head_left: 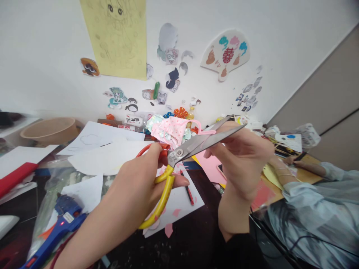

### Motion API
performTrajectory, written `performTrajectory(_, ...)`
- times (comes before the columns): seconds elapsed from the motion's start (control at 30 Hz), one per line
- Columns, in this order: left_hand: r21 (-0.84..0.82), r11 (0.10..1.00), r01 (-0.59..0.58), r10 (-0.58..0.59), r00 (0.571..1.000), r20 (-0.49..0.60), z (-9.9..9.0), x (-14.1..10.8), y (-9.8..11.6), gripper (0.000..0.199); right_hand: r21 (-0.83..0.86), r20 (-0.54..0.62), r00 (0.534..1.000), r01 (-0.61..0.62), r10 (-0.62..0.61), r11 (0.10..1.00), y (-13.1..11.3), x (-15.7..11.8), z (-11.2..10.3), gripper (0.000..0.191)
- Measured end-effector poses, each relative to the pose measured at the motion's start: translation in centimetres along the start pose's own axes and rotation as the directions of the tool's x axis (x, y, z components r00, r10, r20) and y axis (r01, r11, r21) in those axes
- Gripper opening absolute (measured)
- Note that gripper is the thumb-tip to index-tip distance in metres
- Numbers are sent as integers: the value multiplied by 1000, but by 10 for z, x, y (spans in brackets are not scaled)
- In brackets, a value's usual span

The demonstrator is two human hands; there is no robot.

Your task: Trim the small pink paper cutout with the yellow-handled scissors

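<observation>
Above cluttered desk; left hand [131,194] fingers grip yellow-handled steel scissors [179,155]; right hand [241,157] pinches blades.

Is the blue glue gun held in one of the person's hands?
No, the blue glue gun lies on the table at lower left, while the left hand holds the scissors.

The air above the desk is open up to the wall, so a hand can pass freely at the height of the scissors [179,157]. Lower down, the way is crowded: white paper sheets [109,157] cover the middle, a blue glue gun [61,220] lies at the near left, and a tan bowl [50,129] stands at the far left. A co-worker's forearm [305,166] (pale blue sleeve) blocks the right side.
</observation>
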State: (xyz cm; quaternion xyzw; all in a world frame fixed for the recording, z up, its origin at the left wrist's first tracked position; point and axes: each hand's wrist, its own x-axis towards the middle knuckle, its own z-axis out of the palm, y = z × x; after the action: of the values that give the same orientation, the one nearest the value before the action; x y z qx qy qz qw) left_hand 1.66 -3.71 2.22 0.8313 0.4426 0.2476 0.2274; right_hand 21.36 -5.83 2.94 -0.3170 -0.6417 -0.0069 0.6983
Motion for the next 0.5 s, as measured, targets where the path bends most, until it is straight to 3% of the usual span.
performTrajectory(0.5, -37, 999, 2, 0, 999, 47, -1, -3, 3, 23, -54, -7, 1000, -9, 9, 998, 1, -2, 1, 11)
